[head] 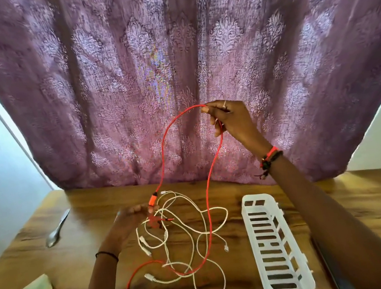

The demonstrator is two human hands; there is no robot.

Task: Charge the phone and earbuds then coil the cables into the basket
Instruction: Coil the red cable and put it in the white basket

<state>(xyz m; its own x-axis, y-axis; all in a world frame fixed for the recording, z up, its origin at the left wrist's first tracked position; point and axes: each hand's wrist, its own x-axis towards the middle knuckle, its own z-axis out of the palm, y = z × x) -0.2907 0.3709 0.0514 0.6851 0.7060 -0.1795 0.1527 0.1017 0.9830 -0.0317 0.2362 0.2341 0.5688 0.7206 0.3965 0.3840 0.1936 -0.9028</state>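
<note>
Head view: the right hand (227, 117) is up high, pinching a loop of the red cable (166, 133). The left hand (127, 223) sits low by its orange plug, blurred, grip unclear. Red threads through the white cables (194, 219) on the bench (362, 206), with the basket (253, 245) beside them. Best to lift slowly and free the red before winding even loops.
</note>
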